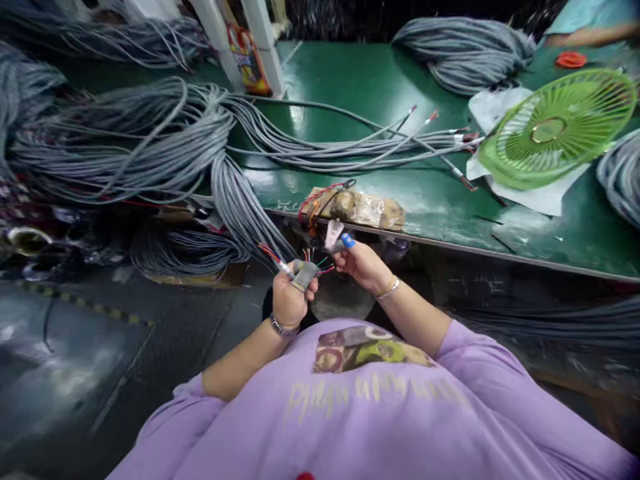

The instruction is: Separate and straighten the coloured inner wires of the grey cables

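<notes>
My left hand (291,300) is closed around a grey cable (305,273), in front of the table edge. Coloured wires (270,252) fan out from the stripped end, and several more thin wires stick up beside it. Close by on the right, my right hand (369,268) is pinched shut, a blue cover (348,240) on one fingertip. A pale, whitish piece (334,233) shows at those fingertips; its kind and what exactly the fingers grip are unclear. Behind the hands, a taped wooden block (363,208) with red and black wires lies along the table edge.
Large coils of grey cable (130,143) cover the left of the green table (345,73), their stripped ends (450,137) reaching right. A green fan (547,130) lies on white paper at right. Another coil (465,50) sits behind, near a co-worker's arm (595,33).
</notes>
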A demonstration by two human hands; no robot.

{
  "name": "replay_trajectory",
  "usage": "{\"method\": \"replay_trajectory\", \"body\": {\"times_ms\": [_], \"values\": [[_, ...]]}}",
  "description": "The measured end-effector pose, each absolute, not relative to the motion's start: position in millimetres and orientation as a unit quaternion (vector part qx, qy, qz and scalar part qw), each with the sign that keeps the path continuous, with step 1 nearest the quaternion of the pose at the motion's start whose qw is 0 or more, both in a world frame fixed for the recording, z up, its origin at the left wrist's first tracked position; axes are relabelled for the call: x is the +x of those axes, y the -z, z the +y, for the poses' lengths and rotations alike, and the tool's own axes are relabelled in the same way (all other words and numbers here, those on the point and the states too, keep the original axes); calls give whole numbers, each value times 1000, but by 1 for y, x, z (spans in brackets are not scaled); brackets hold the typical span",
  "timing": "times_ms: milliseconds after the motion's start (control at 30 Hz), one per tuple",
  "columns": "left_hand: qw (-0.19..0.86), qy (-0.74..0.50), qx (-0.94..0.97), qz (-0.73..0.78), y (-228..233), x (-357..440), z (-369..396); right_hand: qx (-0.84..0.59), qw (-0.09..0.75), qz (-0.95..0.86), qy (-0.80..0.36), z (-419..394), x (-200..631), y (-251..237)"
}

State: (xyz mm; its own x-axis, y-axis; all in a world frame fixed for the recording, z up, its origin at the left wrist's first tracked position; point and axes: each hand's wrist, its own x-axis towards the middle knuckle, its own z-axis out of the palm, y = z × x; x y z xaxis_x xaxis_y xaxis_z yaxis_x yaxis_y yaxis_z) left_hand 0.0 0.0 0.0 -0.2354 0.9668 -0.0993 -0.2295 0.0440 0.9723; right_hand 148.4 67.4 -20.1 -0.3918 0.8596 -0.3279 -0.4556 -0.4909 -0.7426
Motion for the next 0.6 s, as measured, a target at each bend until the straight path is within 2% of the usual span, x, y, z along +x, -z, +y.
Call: {"method": "replay_trajectory", "body": {"times_ms": [133, 300, 600], "values": [[506, -595, 359, 511, -6, 6, 6, -357, 407, -292, -788, 87, 139, 15], [511, -583, 374, 508, -11, 12, 11, -310, 451, -324, -772, 89, 135, 7], [518, -578, 379, 504, -11, 15, 12, -292, 472, -290, -779, 86, 134, 12]]}}
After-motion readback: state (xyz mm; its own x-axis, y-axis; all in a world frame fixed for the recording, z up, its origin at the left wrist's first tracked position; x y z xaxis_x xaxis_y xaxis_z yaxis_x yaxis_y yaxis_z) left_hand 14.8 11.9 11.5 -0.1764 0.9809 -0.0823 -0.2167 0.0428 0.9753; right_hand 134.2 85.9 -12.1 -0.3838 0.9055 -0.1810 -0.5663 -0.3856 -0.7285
